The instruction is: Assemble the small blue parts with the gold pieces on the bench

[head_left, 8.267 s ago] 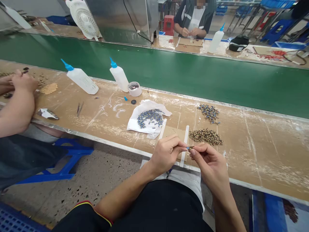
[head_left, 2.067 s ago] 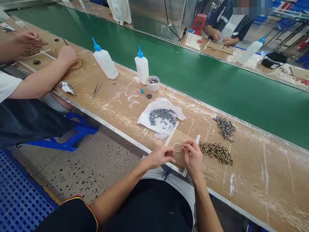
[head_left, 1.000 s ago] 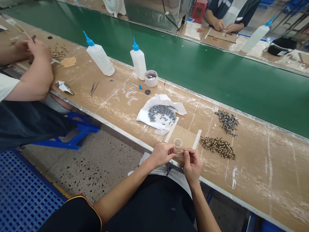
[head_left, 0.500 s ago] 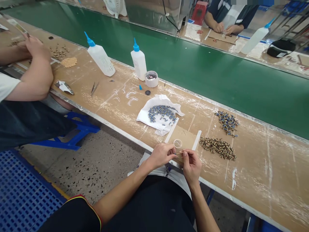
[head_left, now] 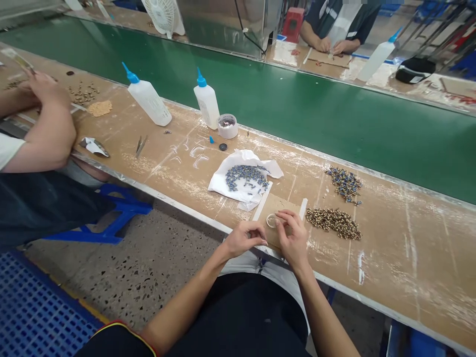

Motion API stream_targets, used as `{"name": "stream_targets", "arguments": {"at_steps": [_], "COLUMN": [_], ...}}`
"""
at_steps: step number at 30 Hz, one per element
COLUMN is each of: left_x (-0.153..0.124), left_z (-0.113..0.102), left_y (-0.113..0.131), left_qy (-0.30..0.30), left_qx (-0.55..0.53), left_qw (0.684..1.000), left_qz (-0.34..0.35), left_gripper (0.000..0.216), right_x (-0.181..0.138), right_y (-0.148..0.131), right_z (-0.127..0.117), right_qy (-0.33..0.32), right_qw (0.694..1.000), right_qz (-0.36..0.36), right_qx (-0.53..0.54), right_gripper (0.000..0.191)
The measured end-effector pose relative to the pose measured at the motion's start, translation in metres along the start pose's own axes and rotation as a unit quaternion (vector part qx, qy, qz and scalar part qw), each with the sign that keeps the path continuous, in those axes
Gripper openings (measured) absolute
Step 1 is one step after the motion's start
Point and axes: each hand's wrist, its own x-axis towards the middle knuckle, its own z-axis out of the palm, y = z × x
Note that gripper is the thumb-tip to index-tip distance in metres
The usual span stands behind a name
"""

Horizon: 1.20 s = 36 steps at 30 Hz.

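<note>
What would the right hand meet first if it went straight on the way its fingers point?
The right hand points up and left, fingertips at the small clear ring on the cardboard pad. Past that lies the white cloth with blue parts. Whether the fingers already touch the ring is unclear.

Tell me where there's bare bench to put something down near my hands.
Bare bench runs right of the brass parts pile and the blue parts pile. Another patch lies between the tweezers and the white cloth. It is crowded at the small cup, under the left hand and right hand.
</note>
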Motion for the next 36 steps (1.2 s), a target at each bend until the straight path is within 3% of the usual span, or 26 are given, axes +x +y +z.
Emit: {"name": "stream_targets", "arguments": {"at_steps": [3, 8, 11, 17, 25, 29, 32, 36], "left_x": [-0.002, -0.009, -0.008, 0.001, -0.001, -0.003, -0.003, -0.001], "left_z": [-0.003, -0.003, 0.000, 0.005, 0.007, 0.009, 0.011, 0.016], "left_y": [0.005, 0.022, 0.038, 0.059, 0.051, 0.050, 0.052, 0.057], "left_qy": [-0.001, -0.068, -0.099, -0.080, -0.051, -0.043, -0.037, -0.032], "left_qx": [-0.018, -0.004, 0.007, 0.037, 0.055, 0.035, 0.012, -0.024], "left_qw": [1.000, 0.997, 0.994, 0.996, 0.996, 0.997, 0.996, 0.995], "left_qz": [-0.002, -0.040, -0.038, -0.031, -0.045, -0.058, -0.074, -0.088], "left_gripper": [0.021, 0.017, 0.014, 0.012, 0.013, 0.017, 0.014, 0.008], "right_x": [-0.005, -0.020, -0.027, -0.017, -0.004, -0.010, -0.017, -0.028], "right_y": [0.009, 0.045, 0.064, 0.072, 0.070, 0.068, 0.063, 0.041], "right_z": [-0.022, -0.096, -0.123, -0.115, -0.122, -0.133, -0.139, -0.132], "right_qy": [0.022, 0.134, 0.116, 0.066, 0.007, -0.024, -0.001, 0.038], "right_qw": [0.998, 0.972, 0.964, 0.961, 0.954, 0.958, 0.962, 0.971], "right_qz": [0.009, 0.087, 0.119, 0.104, 0.127, 0.154, 0.180, 0.231], "right_qx": [-0.052, -0.170, -0.209, -0.249, -0.273, -0.240, -0.207, -0.053], "right_gripper": [0.026, 0.033, 0.036, 0.036, 0.035, 0.032, 0.033, 0.034]}}
